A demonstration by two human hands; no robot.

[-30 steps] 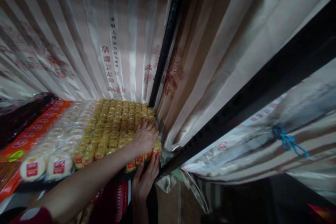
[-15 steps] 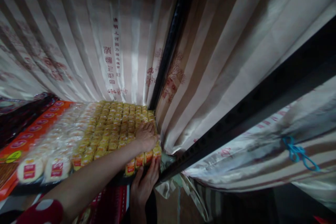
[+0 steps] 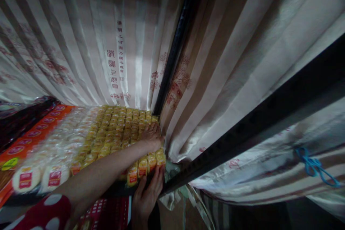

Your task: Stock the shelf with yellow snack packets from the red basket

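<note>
Rows of small yellow-wrapped snack packets [image 3: 107, 133] stand packed close together on a dark shelf edge. My left hand [image 3: 152, 137] reaches in from the lower left and lies on top of the packets at the right end, fingers extended. Lower down, my right hand [image 3: 148, 192] rests against the front of the rightmost packets, its fingers stretched upward and its thumb apart. The front packets near it show orange and red labels. No packet is visibly gripped; what lies under my left palm is hidden.
Left of the packets are round white wrapped cakes [image 3: 55, 176] with red labels, then an orange printed strip [image 3: 35, 129]. Pleated curtains [image 3: 129, 43] hang behind. A black perforated post [image 3: 175, 46] and a slanting black bar [image 3: 242, 129] border the right side. Blue string [image 3: 312, 163] hangs there.
The view has shifted slightly. Both hands stay at the right end of the packets, in nearly the same positions, with the right hand still against the front ones.
</note>
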